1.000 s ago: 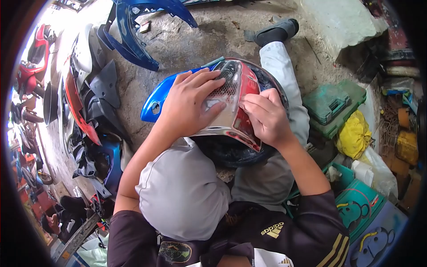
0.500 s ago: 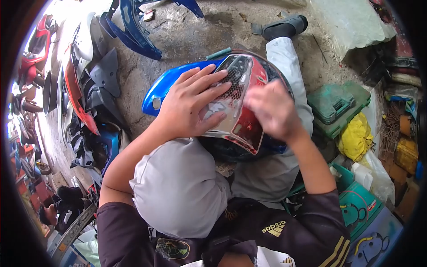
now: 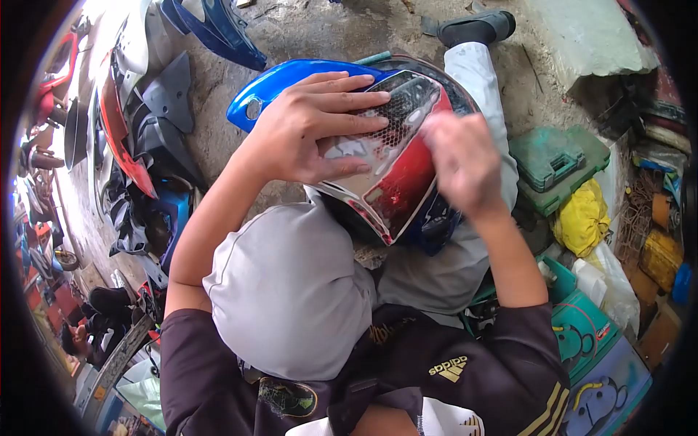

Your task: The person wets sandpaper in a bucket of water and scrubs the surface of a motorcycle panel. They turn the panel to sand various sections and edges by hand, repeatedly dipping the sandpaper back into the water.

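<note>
Across my lap lies a motorcycle body panel. It has a glossy blue section on the left and a red, white and mesh-patterned face, scuffed and dusty in places. My left hand rests flat on the patterned face, fingers stretched out over the mesh. At the panel's red edge, my right hand is curled closed and blurred by motion. Its fingertips are smeared against the red surface, and whatever they may hold is hidden. A dark rounded support shows partly beneath the panel.
Dark blue fairing parts lie on the concrete floor ahead. Several black, grey and red panels line the left side. To the right are a green tool case, a yellow bag and a teal box.
The panel and both hands sit slightly higher in view, with the panel's red side showing more fully. My right hand remains blurred at the red edge; my left stays flat on the face.
</note>
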Motion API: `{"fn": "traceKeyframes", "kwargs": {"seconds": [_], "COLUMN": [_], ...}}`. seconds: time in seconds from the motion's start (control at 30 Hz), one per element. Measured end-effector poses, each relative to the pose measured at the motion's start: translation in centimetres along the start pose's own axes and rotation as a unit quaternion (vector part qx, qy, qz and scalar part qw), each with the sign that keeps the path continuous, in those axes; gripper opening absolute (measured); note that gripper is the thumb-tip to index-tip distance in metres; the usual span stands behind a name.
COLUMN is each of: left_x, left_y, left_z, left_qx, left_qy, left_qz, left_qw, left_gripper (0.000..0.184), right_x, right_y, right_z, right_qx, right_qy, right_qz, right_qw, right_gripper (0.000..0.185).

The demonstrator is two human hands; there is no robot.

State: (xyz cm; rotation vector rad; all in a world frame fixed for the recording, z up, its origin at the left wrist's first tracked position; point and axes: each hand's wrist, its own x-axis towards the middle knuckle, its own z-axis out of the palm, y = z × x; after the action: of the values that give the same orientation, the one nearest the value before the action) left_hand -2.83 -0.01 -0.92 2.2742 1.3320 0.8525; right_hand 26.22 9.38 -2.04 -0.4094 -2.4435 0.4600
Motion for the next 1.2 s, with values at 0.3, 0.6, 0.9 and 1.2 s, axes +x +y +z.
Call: {"fn": "traceKeyframes", "kwargs": {"seconds": [0.3, 0.6, 0.9, 1.2], "left_x": [-0.8, -0.5, -0.5, -0.1], "left_y": [0.3, -0.3, -0.1, -0.3], "left_z": [0.4, 0.6, 0.7, 0.9], "left_qx": [0.004, 0.001, 0.000, 0.008], "left_qy": [0.043, 0.053, 0.059, 0.059], "left_qz": [-0.022, -0.011, -0.015, -0.016], "left_qw": [0.999, 0.999, 0.998, 0.998], "left_gripper": [0.052, 0.052, 0.048, 0.051], "right_x": [-0.2, -0.5, 0.1, 0.3], "right_y": [-2.7, -4.2, -3.1, -1.3], "right_z": [-0.1, -0.2, -0.4, 0.3], "right_qx": [0.059, 0.068, 0.020, -0.031], "right_qy": [-0.048, -0.073, -0.059, -0.009], "right_qz": [-0.067, -0.056, -0.065, -0.039], "right_qw": [0.995, 0.993, 0.996, 0.999], "right_gripper": [0.026, 0.029, 0.027, 0.022]}}
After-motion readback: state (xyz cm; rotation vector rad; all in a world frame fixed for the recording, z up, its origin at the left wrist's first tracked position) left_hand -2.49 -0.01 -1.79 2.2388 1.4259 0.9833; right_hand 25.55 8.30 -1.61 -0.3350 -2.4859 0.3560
